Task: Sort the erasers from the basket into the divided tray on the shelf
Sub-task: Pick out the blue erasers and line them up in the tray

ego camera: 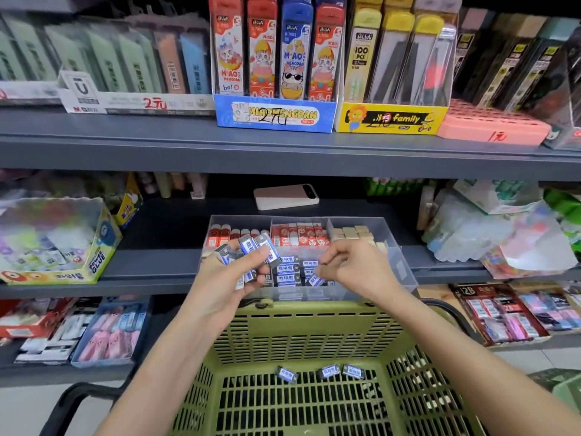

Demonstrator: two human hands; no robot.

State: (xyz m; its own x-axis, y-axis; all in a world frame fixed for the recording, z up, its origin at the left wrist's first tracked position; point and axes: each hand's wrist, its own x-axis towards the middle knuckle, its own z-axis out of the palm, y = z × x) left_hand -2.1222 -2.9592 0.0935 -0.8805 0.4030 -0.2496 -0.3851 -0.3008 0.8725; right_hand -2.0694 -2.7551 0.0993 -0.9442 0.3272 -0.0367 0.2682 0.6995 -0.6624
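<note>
A fan of blue-and-white erasers (251, 256) sits in the left hand (226, 278), fingers curled round them, just over the clear divided tray (404, 265) on the shelf (151, 262). At 3 o'clock the right hand (355, 267) draws its fingertips together above the blue compartment; I cannot tell whether it pinches one. Three loose erasers (328, 371) lie in the green basket (298, 322) at 6 o'clock. The crowded bundle could slip and spill among the red erasers (298, 236). A pink power bank (286, 196) lies at 12 o'clock, a glue box (63, 247) at 9.

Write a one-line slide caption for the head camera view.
Left hand holds several blue-and-white wrapped erasers at the clear divided plastic tray; three more erasers lie in the green plastic basket.
</note>
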